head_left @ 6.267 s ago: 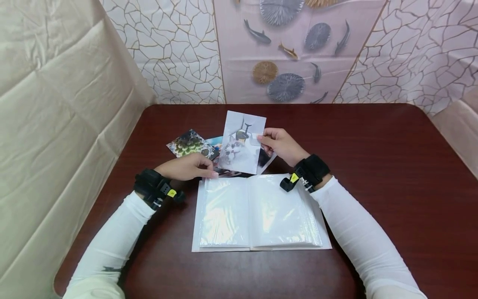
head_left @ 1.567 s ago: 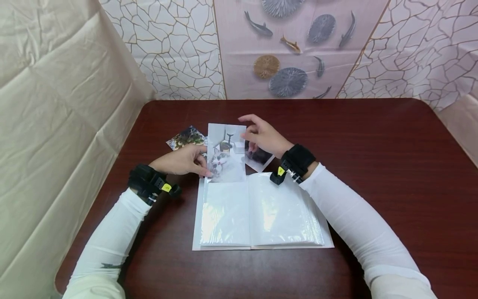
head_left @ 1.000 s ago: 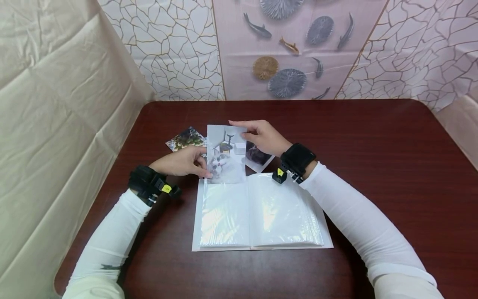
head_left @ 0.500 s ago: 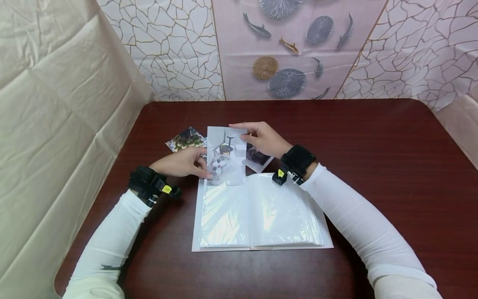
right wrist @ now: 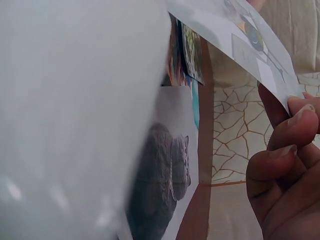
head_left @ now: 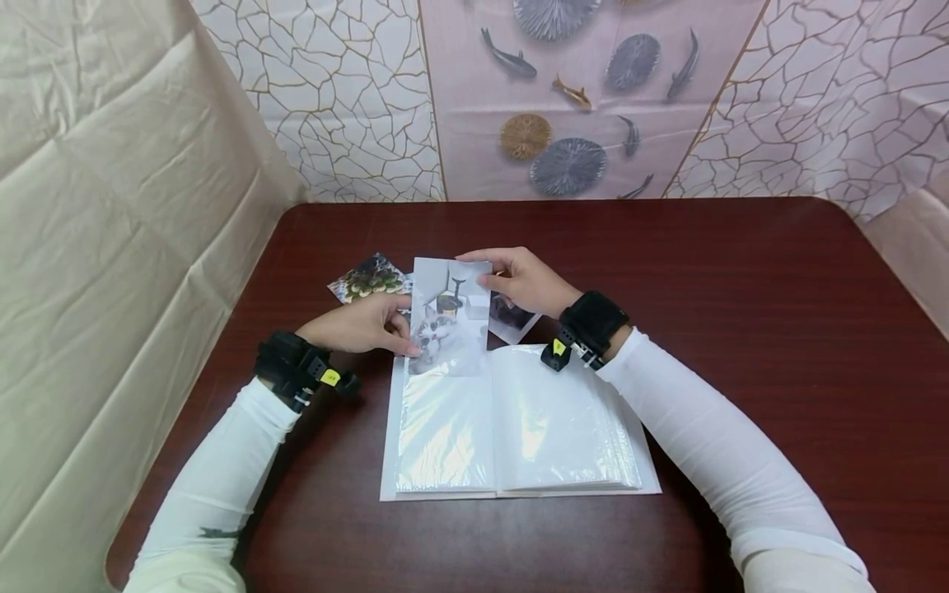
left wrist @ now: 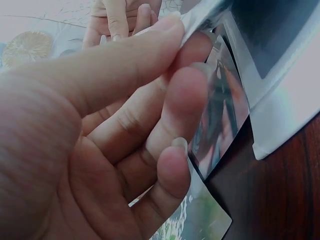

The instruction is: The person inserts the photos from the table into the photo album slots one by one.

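A photo album (head_left: 567, 428) lies spread on the table, with clear plastic pockets on both pages. A pale photo (head_left: 449, 309) of a cat stands over the top of the left page; its lower strip looks hazy, behind the pocket's plastic. With thumb and forefinger my left hand (head_left: 363, 323) pinches the shiny pocket edge (left wrist: 202, 20) at that page's upper left corner. My right hand (head_left: 530, 282) holds the photo's upper right corner, thumb in front, as the right wrist view also shows on the photo (right wrist: 250, 45). Its other fingers are curled behind.
Behind the album lie more photos: a succulent photo (head_left: 371, 278) at left, and a dark cat photo (head_left: 511, 317) at right, partly covered by the held one. The brown table (head_left: 741, 329) runs back to a patterned cloth (head_left: 563, 99). Beige cloth (head_left: 133, 247) hangs at left.
The right hand has brought the photo left over the left page, then lowered it slightly, its bottom sliding down behind the plastic. The left hand stays at the page corner.
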Motion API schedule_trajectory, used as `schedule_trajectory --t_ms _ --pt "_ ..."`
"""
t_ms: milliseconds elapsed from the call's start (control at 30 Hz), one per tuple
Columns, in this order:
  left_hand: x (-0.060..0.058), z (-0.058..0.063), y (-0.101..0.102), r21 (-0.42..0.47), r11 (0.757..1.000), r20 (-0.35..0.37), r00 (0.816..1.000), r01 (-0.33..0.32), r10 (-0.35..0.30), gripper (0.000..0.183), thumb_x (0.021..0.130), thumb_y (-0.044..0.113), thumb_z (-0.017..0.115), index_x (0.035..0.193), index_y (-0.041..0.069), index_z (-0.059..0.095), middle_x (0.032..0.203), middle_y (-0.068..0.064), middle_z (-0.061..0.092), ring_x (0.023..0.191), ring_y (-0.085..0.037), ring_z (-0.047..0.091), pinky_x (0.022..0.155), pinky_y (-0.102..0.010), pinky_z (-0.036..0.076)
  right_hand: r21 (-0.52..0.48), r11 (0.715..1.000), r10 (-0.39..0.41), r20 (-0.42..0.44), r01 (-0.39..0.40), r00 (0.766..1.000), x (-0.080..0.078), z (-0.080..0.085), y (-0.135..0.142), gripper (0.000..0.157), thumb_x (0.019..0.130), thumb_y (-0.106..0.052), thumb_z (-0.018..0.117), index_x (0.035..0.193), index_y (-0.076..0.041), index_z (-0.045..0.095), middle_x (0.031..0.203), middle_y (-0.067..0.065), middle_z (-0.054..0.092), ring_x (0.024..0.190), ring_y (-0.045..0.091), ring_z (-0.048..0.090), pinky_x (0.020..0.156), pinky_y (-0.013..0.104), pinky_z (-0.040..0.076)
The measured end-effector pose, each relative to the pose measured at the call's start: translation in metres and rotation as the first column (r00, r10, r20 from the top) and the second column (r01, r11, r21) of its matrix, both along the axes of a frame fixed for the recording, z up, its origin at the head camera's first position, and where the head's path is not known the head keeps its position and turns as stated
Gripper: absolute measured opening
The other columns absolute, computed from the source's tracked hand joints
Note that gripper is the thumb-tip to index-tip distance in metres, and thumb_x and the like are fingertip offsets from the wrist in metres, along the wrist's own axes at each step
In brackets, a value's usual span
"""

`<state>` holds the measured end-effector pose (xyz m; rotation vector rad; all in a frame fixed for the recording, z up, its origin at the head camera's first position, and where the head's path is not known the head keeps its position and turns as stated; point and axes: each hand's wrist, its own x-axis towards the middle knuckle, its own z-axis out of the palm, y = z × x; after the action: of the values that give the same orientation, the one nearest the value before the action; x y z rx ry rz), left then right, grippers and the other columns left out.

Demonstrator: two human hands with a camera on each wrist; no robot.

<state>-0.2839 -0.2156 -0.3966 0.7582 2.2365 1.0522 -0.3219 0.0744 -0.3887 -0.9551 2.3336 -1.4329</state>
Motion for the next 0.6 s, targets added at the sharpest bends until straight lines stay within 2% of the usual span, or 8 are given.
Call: schedule_trajectory --t_ms 267,600 --pt "0.0008 -0.0005 0.0005 0.002 1.000 -0.005 1.000 0.009 -0.009 0.036 0.083 0.025 0.073 0.097 0.004 0.049 0.076 -0.006 0.070 0.067 -0.033 0.053 0.060 -0.029 0.039 -0.005 1.000 -0.010 0.017 0.010 1.000 0.0012 -0.0023 0.0006 0.040 0.095 -0.010 0.057 0.134 -0.020 0.058 0.060 0.008 0.037 0.047 0.023 0.039 0.049 0.030 0.036" --pt "0.0008 -0.0005 0.0007 0.000 1.000 -0.025 1.000 0.013 -0.013 0.039 0.083 0.027 0.074 0.110 0.008 0.053 0.073 -0.007 0.069 0.065 -0.031 0.053 0.059 -0.029 0.039 -0.005 1.000 -0.002 0.034 0.002 0.999 0.0013 -0.0034 0.0008 0.040 0.094 -0.011 0.058 0.133 -0.024 0.059 0.060 0.009 0.040 0.048 0.024 0.042 0.049 0.030 0.037"
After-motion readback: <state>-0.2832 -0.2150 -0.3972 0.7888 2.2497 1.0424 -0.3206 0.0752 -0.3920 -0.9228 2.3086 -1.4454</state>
